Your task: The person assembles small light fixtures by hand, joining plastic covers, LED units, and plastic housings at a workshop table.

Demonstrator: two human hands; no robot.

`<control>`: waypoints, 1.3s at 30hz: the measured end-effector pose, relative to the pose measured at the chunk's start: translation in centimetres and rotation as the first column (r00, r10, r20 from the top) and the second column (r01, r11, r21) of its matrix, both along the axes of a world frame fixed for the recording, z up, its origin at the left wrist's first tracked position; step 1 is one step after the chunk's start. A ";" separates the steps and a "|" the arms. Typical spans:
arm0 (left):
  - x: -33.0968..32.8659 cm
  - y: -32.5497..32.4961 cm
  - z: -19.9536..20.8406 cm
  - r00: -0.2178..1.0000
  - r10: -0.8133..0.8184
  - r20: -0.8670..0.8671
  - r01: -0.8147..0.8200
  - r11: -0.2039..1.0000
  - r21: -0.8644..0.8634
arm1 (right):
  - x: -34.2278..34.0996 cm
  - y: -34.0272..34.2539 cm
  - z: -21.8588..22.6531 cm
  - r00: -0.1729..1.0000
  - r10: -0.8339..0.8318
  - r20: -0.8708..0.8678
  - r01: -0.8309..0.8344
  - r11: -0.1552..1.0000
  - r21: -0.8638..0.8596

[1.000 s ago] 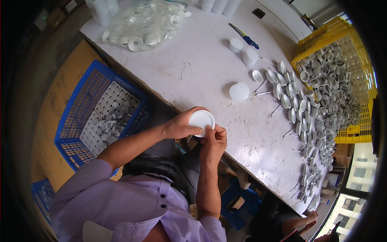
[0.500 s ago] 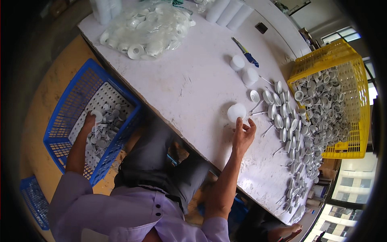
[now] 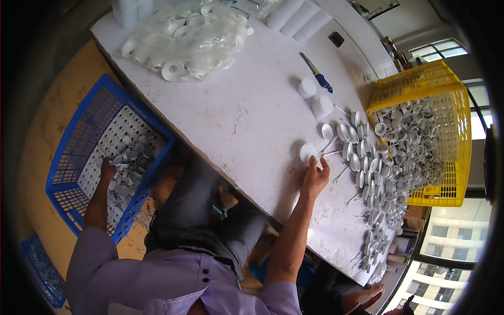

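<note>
My left hand (image 3: 107, 170) reaches down into a blue plastic basket (image 3: 56, 176), beside a pile of grey-white round cups with thin stems (image 3: 126, 181). Its fingers are dark and blurred, so whether they hold anything is unclear. Over the table, my right hand (image 3: 316, 179) has its fingers apart, with the fingertips at the near edge of a white round disc or disc stack (image 3: 308, 153). Just right of that hand, several stemmed cups (image 3: 355, 164) lie in loose rows. Two more white round stacks (image 3: 321, 106) stand farther back.
A tilted yellow crate (image 3: 462, 152) at the right spills a heap of stemmed cups onto the table (image 3: 231, 131). A clear bag of white rings (image 3: 191, 47) lies at the far left. A box cutter (image 3: 316, 73) rests near the white stacks. Another person's hand (image 3: 370, 295) shows at the lower right.
My left hand has moved left and lower in the basket, away from the white cup it was holding. My right hand stays at the white disc. The whole view has shifted slightly.
</note>
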State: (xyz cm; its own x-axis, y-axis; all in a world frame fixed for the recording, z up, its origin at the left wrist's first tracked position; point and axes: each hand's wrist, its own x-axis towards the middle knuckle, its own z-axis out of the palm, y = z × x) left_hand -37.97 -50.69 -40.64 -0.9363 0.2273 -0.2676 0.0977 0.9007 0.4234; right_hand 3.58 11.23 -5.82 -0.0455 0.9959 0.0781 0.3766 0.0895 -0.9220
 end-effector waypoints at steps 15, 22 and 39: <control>17.9 32.4 37.2 0.483 -0.847 0.224 0.281 0.392 0.876 | -1.3 10.7 7.2 0.909 0.176 0.378 -0.293 0.914 0.279; 17.7 45.0 40.7 0.569 -0.822 -0.009 0.409 0.273 0.871 | -13.1 14.1 10.0 0.564 0.416 0.714 -0.742 0.634 0.217; 19.8 41.0 37.0 0.703 -0.704 0.106 0.110 0.255 0.961 | -20.9 15.1 7.4 0.100 0.592 0.800 -0.659 0.642 -0.392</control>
